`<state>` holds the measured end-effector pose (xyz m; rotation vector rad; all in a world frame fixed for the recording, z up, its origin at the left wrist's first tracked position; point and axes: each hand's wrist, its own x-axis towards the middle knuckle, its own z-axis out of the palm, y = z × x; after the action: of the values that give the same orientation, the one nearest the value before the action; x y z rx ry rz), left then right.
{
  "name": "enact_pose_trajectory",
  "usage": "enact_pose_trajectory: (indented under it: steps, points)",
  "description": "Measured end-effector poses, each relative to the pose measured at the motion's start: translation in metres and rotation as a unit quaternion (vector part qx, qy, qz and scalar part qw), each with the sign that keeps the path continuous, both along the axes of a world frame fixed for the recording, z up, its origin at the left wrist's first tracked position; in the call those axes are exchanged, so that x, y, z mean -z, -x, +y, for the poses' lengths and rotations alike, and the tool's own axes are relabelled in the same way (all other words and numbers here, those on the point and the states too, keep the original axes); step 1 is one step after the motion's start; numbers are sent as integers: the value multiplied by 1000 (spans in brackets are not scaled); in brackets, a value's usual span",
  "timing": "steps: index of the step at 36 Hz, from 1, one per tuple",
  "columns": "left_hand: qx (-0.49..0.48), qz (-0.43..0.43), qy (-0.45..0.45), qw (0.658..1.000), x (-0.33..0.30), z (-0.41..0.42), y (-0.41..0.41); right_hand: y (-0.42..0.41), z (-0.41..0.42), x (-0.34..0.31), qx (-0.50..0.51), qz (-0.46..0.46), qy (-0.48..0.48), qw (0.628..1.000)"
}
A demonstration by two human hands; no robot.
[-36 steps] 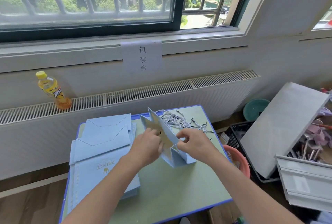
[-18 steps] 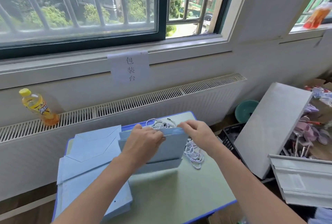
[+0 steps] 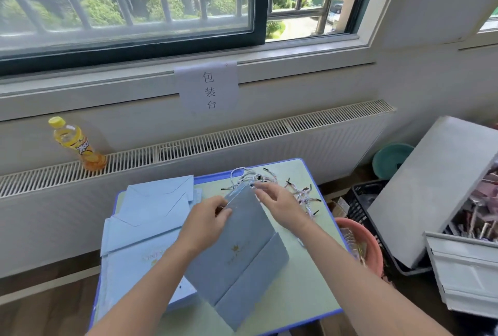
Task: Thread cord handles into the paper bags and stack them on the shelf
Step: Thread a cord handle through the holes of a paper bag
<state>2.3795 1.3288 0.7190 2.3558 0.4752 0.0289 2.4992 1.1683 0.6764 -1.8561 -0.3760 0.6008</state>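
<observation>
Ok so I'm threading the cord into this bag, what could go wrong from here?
1. The loose cords lie tangled beside your right hand; pulling one may drag others off the table.
2. Your left hand pinches the bag near its top edge, so a hard tug could crease or tear the paper.
3. The bag overlaps the stack of flat bags; sliding it may shift them.

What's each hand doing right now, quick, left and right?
Left hand: grip closed on the upper edge of the paper bag.
Right hand: fingers at the bag's top corner by the cord; cannot tell if it pinches it.
</observation>
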Motion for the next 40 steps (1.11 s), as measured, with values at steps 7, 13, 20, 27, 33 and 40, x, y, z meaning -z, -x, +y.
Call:
enact_pose_trajectory:
  steps: [7, 13, 20, 27, 33, 40]
  points:
    - [-92, 33, 108, 989, 24, 28, 21, -4, -3, 55, 15, 11, 88, 996]
    - [-146, 64, 172, 972, 28, 36, 23, -18, 20, 75, -12, -27, 157, 987]
    - [-180, 110, 206, 956, 36, 32, 30, -40, 59, 108, -109, -156, 309, 932]
    - [-184, 119, 197, 956, 52, 33, 43, -48, 64, 124, -159, -249, 408, 864]
    - [-155, 107, 170, 967, 58, 32, 45, -24, 57, 81, -134, -193, 252, 939]
    - [-206, 95, 255, 940, 49, 21, 38, 34, 50, 34, -164, -91, 109, 976]
